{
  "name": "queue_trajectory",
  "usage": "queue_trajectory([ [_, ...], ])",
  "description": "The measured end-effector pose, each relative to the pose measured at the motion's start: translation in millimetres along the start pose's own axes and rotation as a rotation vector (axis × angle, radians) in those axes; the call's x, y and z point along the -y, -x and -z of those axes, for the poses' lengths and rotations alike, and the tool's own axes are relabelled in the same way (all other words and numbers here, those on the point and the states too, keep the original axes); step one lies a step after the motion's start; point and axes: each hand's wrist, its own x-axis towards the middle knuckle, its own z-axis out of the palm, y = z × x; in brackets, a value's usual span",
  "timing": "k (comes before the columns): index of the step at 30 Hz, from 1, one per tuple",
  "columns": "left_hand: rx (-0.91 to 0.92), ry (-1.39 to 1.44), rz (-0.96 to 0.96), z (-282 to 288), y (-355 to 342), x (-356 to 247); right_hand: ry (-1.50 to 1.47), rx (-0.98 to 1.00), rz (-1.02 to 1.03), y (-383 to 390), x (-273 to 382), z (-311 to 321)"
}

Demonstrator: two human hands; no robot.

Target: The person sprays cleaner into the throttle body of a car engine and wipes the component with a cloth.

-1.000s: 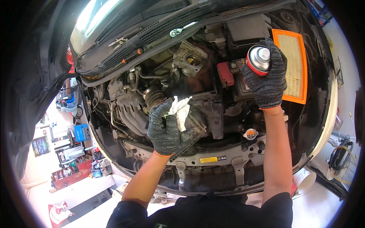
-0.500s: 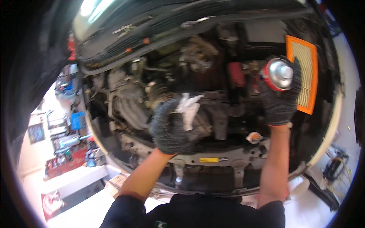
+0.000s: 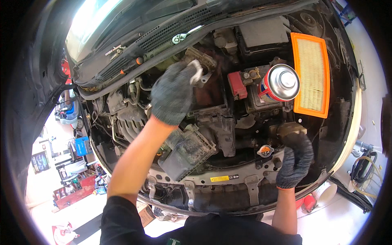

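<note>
My left hand (image 3: 171, 96), in a dark grey knit glove, is closed on a crumpled white wipe (image 3: 196, 72). It is above the engine bay beside the throttle body (image 3: 202, 59), slightly smeared by motion. Whether the wipe touches the throttle body, I cannot tell. A red and silver spray can (image 3: 284, 83) stands upright on the battery area, out of both hands. My right hand (image 3: 295, 161), gloved too, is near the front edge of the bay by a yellowish reservoir (image 3: 286, 130). Its fingers are loosely extended, with nothing visible in them.
An orange-framed air filter (image 3: 311, 75) lies along the right side. A black air box cover (image 3: 188, 151) sits in front of the open housing. A ratchet (image 3: 183, 36) rests below the windscreen. The radiator cap (image 3: 265, 151) is near my right hand; a red terminal cover (image 3: 237, 85) is by the can.
My right hand has let go of the spray can, now on the battery area, and moved toward the front edge. My left hand has moved farther into the bay with the wipe.
</note>
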Motion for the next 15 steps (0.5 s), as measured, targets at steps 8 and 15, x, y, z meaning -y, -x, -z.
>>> queue_trajectory([
  [8,0.704,-0.474,-0.368,-68,-72,34,-0.048,0.134,-0.105,19,-5,-5],
  [15,0.529,-0.460,-0.140,-104,-87,37,-0.175,0.088,-0.281,12,-22,0],
])
